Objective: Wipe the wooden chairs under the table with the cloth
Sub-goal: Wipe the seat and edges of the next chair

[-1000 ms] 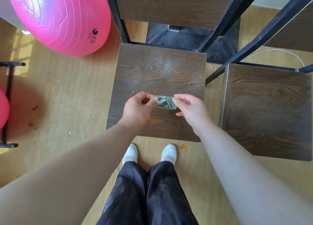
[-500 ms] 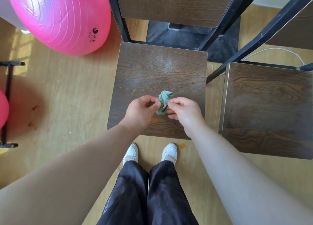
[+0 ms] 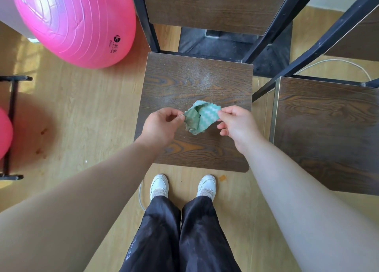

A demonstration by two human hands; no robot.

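Observation:
A small green cloth (image 3: 202, 117) with a pale zigzag pattern hangs partly unfolded between my two hands. My left hand (image 3: 162, 125) pinches its left edge and my right hand (image 3: 235, 122) pinches its right corner. Both hands hover above the seat of a dark wooden chair (image 3: 196, 83) with black metal legs, straight in front of me. The seat shows a pale dusty patch toward its back. A second dark wooden chair (image 3: 328, 128) stands close on the right.
A big pink exercise ball (image 3: 78, 21) rests on the wood floor at the upper left. A black metal rack (image 3: 11, 126) with another pink ball is at the left edge. A white cable (image 3: 336, 61) lies behind the right chair. My white shoes (image 3: 160, 186) stand below the seat.
The cloth was bunched small between my fingertips; my hands have since drawn apart and it has opened wider, showing its zigzag face.

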